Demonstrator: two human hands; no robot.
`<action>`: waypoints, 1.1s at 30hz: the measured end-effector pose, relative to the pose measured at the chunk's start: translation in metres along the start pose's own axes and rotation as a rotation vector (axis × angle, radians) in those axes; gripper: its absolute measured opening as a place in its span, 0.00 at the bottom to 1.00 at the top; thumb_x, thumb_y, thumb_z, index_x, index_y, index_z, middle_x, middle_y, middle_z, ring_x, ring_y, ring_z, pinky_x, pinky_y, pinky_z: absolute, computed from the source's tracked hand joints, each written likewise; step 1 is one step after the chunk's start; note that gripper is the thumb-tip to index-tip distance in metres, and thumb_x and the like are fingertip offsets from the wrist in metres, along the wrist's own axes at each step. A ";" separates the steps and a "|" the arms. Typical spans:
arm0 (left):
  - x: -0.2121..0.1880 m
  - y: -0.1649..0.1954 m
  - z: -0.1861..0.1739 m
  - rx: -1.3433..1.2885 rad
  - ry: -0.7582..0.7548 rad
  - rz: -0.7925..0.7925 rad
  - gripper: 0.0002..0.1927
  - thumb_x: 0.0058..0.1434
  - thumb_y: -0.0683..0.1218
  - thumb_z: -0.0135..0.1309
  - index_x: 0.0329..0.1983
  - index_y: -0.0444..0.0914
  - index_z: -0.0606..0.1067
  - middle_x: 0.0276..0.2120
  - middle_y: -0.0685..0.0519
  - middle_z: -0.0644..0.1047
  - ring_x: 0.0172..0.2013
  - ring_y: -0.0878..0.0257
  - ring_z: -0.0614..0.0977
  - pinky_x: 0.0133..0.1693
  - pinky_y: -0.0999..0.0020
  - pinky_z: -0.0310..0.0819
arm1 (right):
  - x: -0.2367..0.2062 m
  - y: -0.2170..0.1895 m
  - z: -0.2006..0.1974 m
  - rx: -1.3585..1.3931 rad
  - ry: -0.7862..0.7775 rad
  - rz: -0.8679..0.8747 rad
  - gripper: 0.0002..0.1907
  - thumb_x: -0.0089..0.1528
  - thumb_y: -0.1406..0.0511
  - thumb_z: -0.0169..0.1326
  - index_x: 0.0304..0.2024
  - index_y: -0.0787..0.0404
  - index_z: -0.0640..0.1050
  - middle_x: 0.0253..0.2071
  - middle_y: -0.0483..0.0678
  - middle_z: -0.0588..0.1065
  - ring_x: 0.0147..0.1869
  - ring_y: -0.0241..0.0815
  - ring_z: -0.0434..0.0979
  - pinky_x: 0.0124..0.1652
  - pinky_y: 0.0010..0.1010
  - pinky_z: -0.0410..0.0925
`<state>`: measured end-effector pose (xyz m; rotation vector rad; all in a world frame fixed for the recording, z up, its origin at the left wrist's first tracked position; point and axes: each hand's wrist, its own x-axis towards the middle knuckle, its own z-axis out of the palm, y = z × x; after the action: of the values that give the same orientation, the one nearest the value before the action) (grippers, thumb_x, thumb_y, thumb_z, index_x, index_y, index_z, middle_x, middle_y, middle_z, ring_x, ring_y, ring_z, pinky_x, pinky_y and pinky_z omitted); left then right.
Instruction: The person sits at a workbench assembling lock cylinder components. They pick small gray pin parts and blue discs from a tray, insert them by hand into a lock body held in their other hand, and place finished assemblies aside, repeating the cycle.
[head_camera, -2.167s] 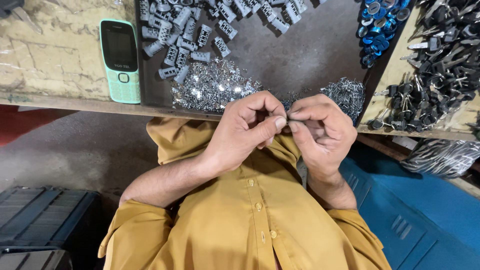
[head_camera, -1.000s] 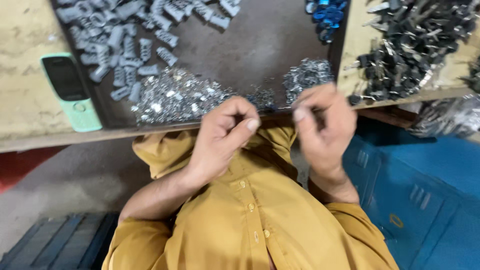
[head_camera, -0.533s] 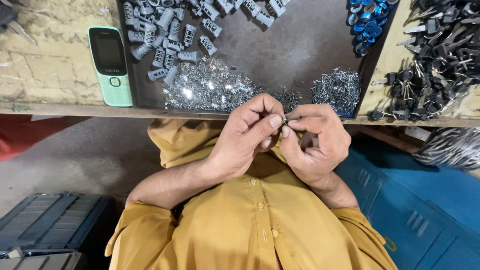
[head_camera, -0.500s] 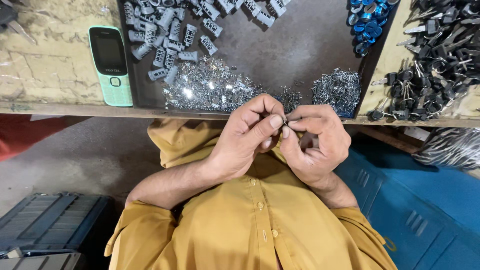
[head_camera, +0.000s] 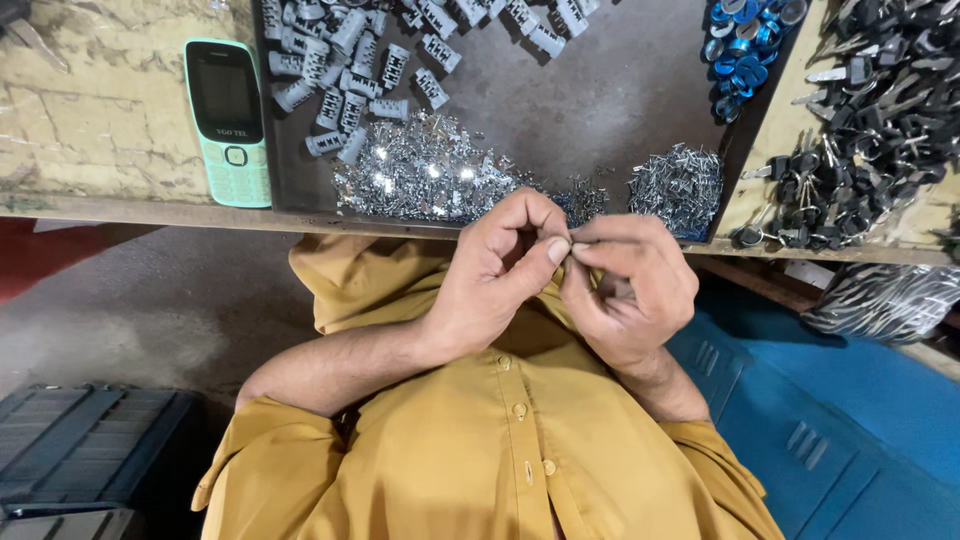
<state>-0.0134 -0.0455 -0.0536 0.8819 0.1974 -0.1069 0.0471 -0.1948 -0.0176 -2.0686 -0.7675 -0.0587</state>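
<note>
Both hands meet at chest height, just below the bench edge (head_camera: 150, 212). Left hand (head_camera: 495, 275): wrist bent, forearm coming in from lower left, thumb and forefinger pressed together on a tiny metal part (head_camera: 572, 243). Right hand (head_camera: 630, 290): fingers curled inward, thumb and forefinger pinching the same part from the other side. Fingertips touching; part mostly hidden between them. On the dark tray (head_camera: 600, 90) above: pile of shiny small pieces (head_camera: 425, 180), grey cylinders (head_camera: 350, 60), pile of pins (head_camera: 675, 185). Green phone (head_camera: 228, 120) sits left of the tray.
</note>
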 end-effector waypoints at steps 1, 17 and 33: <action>0.001 0.002 -0.003 0.033 0.004 0.001 0.03 0.75 0.41 0.50 0.45 0.37 0.69 0.37 0.63 0.67 0.35 0.78 0.64 0.35 0.80 0.59 | 0.000 0.001 0.000 0.016 0.003 0.015 0.12 0.58 0.79 0.63 0.39 0.64 0.75 0.40 0.53 0.78 0.37 0.41 0.77 0.32 0.26 0.68; 0.013 0.043 -0.047 -0.288 0.050 -0.099 0.02 0.72 0.39 0.50 0.42 0.36 0.69 0.29 0.61 0.67 0.28 0.75 0.66 0.29 0.78 0.59 | 0.104 0.032 0.004 -0.095 -0.170 0.185 0.15 0.64 0.72 0.67 0.49 0.65 0.76 0.45 0.50 0.73 0.43 0.40 0.76 0.44 0.30 0.70; -0.006 0.072 -0.087 -0.204 0.107 0.023 0.03 0.72 0.39 0.51 0.41 0.38 0.69 0.31 0.61 0.68 0.29 0.75 0.66 0.31 0.78 0.60 | 0.177 0.002 0.087 -0.255 -0.396 -0.235 0.12 0.65 0.72 0.68 0.50 0.58 0.81 0.42 0.48 0.74 0.44 0.47 0.78 0.43 0.33 0.70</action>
<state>-0.0178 0.0674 -0.0514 0.6873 0.2927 -0.0170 0.1702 -0.0411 -0.0142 -2.2500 -1.3020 0.1337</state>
